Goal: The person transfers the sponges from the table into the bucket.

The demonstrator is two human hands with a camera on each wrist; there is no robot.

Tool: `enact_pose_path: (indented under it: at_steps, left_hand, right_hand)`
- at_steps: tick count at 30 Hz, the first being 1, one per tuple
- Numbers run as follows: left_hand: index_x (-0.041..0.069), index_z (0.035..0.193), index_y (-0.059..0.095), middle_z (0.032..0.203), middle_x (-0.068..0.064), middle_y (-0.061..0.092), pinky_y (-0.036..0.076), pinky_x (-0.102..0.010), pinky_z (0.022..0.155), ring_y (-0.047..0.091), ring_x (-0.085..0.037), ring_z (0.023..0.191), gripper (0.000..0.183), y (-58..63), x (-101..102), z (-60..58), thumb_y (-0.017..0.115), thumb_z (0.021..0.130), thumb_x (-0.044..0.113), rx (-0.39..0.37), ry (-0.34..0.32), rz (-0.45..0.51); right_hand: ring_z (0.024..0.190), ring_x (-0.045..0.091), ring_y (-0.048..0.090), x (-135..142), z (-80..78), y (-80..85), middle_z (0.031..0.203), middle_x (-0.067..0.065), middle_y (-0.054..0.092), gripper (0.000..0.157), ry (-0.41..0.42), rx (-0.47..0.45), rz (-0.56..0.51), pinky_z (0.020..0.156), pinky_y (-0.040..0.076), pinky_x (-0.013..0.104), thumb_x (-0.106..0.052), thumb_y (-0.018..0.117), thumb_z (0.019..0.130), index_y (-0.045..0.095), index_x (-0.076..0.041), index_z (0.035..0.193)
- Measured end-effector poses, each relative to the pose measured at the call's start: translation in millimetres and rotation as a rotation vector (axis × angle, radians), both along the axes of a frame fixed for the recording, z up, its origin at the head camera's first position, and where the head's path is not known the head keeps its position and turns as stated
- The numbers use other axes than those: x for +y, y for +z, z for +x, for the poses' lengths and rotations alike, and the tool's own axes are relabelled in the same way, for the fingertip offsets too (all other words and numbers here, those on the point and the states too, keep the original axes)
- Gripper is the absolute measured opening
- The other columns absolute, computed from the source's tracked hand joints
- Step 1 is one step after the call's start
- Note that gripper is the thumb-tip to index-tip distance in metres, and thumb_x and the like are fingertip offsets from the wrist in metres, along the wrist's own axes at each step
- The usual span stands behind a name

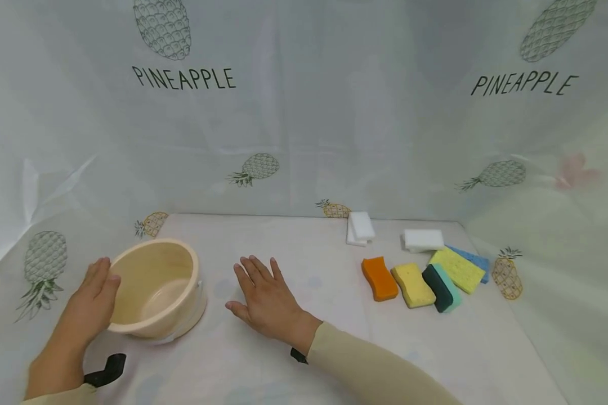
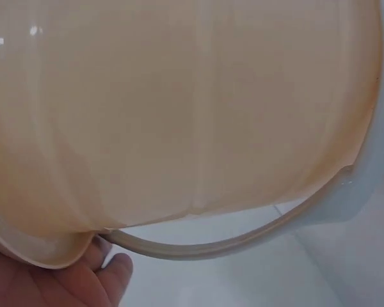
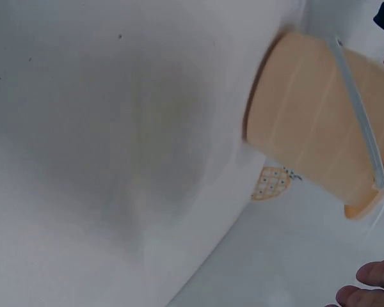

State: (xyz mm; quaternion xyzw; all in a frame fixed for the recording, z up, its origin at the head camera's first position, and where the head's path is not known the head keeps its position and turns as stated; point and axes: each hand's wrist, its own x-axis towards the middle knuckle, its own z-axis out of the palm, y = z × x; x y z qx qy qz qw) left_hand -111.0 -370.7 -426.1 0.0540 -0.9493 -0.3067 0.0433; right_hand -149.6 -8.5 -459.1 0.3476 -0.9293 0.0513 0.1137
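A cream plastic bucket (image 1: 190, 306) stands upright at the left of the table, its inside bare where I can see it. Against its left rim rests my left hand (image 1: 87, 306), fingers straight and thumb beside the rim. The left wrist view brings the bucket's wall (image 2: 192, 115) up close, with a pale grey handle (image 2: 192, 251) hanging along it and fingertips (image 2: 118, 272) by the rim. To the right of the bucket, apart from it, my right hand (image 1: 271, 304) is spread palm down over the table, holding nothing. Its fingertips (image 3: 377, 274) show at the right wrist view's corner.
On the right lie an orange sponge (image 1: 380, 279), a yellow sponge (image 1: 414, 285), a dark green and teal sponge (image 1: 442, 288), a yellow-green sponge (image 1: 456, 270) and a blue one (image 1: 478, 262). White blocks (image 1: 362, 226) sit behind. Pineapple-print sheeting (image 1: 334, 124) surrounds the table.
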Motion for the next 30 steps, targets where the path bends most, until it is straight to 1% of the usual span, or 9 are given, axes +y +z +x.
enact_pose_path:
  at_steps: [2,4,8,11,14,19,26,30]
  left_hand:
    - [-0.003,0.165,-0.003,0.172,-0.030,-0.010,-0.005,-0.072,0.125,-0.011,-0.053,0.158,0.067,0.1,5,-1.2,0.019,0.116,0.037,-0.005,-0.016,0.011]
    - [-0.002,0.165,-0.004,0.171,-0.030,-0.011,-0.003,-0.073,0.124,-0.010,-0.055,0.157,0.068,-0.1,11,-3.2,0.018,0.116,0.039,-0.019,-0.014,0.012]
    - [-0.005,0.165,-0.001,0.171,-0.032,-0.009,0.001,-0.076,0.123,-0.006,-0.058,0.156,0.069,-0.2,24,-6.1,0.018,0.115,0.039,-0.019,-0.005,0.016]
    - [-0.007,0.164,0.000,0.171,-0.033,-0.007,0.004,-0.076,0.123,-0.003,-0.059,0.156,0.069,1.4,37,-8.6,0.018,0.115,0.038,-0.019,-0.003,0.012]
    - [-0.010,0.163,0.002,0.170,-0.036,-0.004,0.006,-0.074,0.124,-0.001,-0.058,0.157,0.069,2.4,52,-12.4,0.019,0.115,0.036,-0.012,-0.019,0.013]
    - [-0.014,0.162,0.006,0.170,-0.038,0.001,0.006,-0.070,0.127,0.000,-0.055,0.159,0.069,3.5,85,-20.6,0.021,0.115,0.034,0.006,-0.045,0.021]
    - [-0.010,0.164,0.006,0.173,-0.032,0.000,0.008,-0.066,0.129,-0.005,-0.047,0.162,0.069,7.5,137,-32.6,0.023,0.114,0.034,-0.038,-0.061,0.020]
    - [-0.008,0.165,0.008,0.175,-0.027,0.001,0.008,-0.064,0.130,-0.006,-0.043,0.163,0.069,8.0,163,-37.2,0.025,0.113,0.034,-0.034,-0.065,0.047]
  right_hand:
    - [0.161,0.026,0.029,3,-0.8,1.0,0.171,0.009,0.034,0.076,-0.013,-0.014,-0.009,0.128,0.028,0.058,-0.063,0.035,0.110,0.034,-0.010,0.165]
    - [0.161,0.026,0.028,7,-2.3,1.2,0.172,0.009,0.033,0.077,-0.024,-0.032,-0.021,0.129,0.027,0.058,-0.063,0.034,0.110,0.033,-0.010,0.166]
    - [0.162,0.026,0.026,11,-5.3,1.3,0.173,0.010,0.032,0.078,-0.041,-0.050,-0.040,0.129,0.025,0.059,-0.063,0.033,0.110,0.031,-0.010,0.167]
    - [0.162,0.027,0.026,15,-7.1,3.0,0.172,0.010,0.032,0.078,-0.047,-0.057,-0.063,0.129,0.025,0.059,-0.063,0.034,0.110,0.031,-0.010,0.167]
    - [0.162,0.027,0.027,19,-8.4,5.2,0.172,0.010,0.032,0.078,-0.055,-0.064,-0.092,0.129,0.025,0.060,-0.063,0.034,0.110,0.031,-0.009,0.166]
    - [0.161,0.028,0.027,26,-10.6,9.2,0.171,0.012,0.034,0.077,-0.066,-0.073,-0.139,0.128,0.025,0.061,-0.062,0.034,0.111,0.033,-0.008,0.165]
    - [0.159,0.032,0.031,42,-15.2,11.2,0.168,0.016,0.038,0.071,-0.086,-0.103,-0.257,0.127,0.025,0.064,-0.053,0.039,0.112,0.036,-0.003,0.163]
    - [0.157,0.034,0.035,57,-18.7,8.8,0.166,0.018,0.041,0.070,-0.126,-0.106,-0.327,0.127,0.025,0.065,-0.050,0.042,0.112,0.038,0.000,0.161]
